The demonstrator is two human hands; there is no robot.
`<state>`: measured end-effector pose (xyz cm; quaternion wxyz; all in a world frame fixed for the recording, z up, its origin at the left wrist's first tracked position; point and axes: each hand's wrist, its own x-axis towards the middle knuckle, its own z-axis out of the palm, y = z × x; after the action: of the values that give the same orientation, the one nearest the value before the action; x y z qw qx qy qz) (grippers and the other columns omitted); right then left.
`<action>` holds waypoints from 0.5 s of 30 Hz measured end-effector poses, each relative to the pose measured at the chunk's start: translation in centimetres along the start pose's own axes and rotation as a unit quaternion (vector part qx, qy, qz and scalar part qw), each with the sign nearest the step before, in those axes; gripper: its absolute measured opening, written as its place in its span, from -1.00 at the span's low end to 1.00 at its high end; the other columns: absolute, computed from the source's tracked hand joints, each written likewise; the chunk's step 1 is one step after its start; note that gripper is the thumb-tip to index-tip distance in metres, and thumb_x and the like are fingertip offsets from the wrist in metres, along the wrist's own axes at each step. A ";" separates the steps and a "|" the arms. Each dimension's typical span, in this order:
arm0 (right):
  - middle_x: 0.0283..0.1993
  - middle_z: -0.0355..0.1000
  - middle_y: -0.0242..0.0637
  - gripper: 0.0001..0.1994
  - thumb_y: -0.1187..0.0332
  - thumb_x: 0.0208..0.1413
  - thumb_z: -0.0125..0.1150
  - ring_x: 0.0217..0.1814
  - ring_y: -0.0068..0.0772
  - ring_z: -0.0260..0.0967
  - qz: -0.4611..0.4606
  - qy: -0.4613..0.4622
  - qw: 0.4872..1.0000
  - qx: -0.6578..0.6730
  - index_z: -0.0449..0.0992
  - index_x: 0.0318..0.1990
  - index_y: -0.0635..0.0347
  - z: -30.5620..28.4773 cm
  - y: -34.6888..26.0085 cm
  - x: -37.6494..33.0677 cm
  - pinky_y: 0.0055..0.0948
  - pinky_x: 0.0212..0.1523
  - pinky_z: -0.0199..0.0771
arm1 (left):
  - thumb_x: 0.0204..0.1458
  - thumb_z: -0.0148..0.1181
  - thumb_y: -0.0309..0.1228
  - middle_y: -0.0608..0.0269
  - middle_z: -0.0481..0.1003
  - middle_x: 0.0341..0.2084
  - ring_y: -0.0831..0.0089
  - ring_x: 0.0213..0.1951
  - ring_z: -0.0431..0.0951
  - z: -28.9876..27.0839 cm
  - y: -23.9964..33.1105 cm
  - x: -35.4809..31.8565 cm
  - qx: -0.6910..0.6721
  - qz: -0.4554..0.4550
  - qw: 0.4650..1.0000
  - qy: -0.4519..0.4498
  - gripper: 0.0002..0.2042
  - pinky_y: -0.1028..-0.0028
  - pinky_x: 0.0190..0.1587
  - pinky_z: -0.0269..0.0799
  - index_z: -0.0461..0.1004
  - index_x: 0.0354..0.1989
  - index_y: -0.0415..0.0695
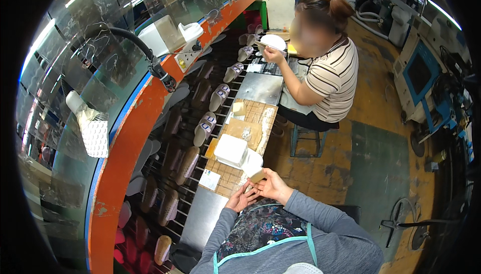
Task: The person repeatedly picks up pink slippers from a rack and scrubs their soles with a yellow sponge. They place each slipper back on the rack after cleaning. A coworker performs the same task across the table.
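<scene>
My left hand (pixel 241 199) is at the near end of the board, palm partly up, fingers loosely spread towards my right hand. Beside it, my right hand (pixel 273 186) is closed, thumb and fingers drawn together. Whatever it pinches is too small or hidden to make out. Its fingertips meet the edge of a beige block-like piece (pixel 257 176), which sits against a small white container (pixel 252 164). A larger white plastic box (pixel 230 150) stands just beyond. All of these are on a worn tan board (pixel 225 175) over the metal bench.
Pale slipper pieces (pixel 205 128) lie along a dark rail conveyor to the left. An orange-edged machine housing (pixel 120 164) runs beside it. Across the bench a seated co-worker in a striped shirt (pixel 333 81) holds a white oval piece (pixel 272 42). A small yellowish block (pixel 239 108) rests on the board.
</scene>
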<state>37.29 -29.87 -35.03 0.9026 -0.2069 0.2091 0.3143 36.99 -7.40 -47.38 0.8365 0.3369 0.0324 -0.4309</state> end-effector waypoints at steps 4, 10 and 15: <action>0.10 0.43 -0.14 -0.59 0.03 0.24 -0.01 0.11 -0.25 0.35 0.003 -0.001 1.000 0.006 0.31 0.15 -0.02 -0.2 0.1 0.3 -0.24 0.06 0.21 | 0.31 -0.20 0.04 0.10 0.25 0.29 0.14 0.28 0.27 0.3 0.1 -0.1 0.007 0.001 1.000 0.007 -0.42 0.09 0.32 0.12 -0.11 0.46 0.28; 0.10 0.44 -0.13 -0.60 0.04 0.25 -0.03 0.10 -0.26 0.36 0.004 0.003 1.000 0.004 0.31 0.14 -0.01 0.0 0.1 0.3 -0.24 0.07 0.20 | 0.31 -0.22 0.03 0.08 0.22 0.30 0.14 0.28 0.27 0.4 0.2 -0.1 0.013 0.003 1.000 0.011 -0.43 0.08 0.34 0.11 -0.10 0.46 0.26; 0.08 0.45 -0.14 -0.60 0.03 0.27 -0.06 0.08 -0.28 0.36 0.001 0.016 1.000 0.002 0.32 0.14 0.01 0.4 0.1 -0.1 -0.27 0.07 0.20 | 0.32 -0.23 0.02 0.09 0.26 0.28 0.15 0.27 0.29 0.2 0.1 -0.1 0.002 0.003 1.000 0.009 -0.45 0.09 0.33 0.14 -0.07 0.45 0.26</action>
<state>37.25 -29.67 -34.64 0.8993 -0.2098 0.2240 0.3116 36.96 -7.41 -47.08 0.8368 0.3429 0.0382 -0.4250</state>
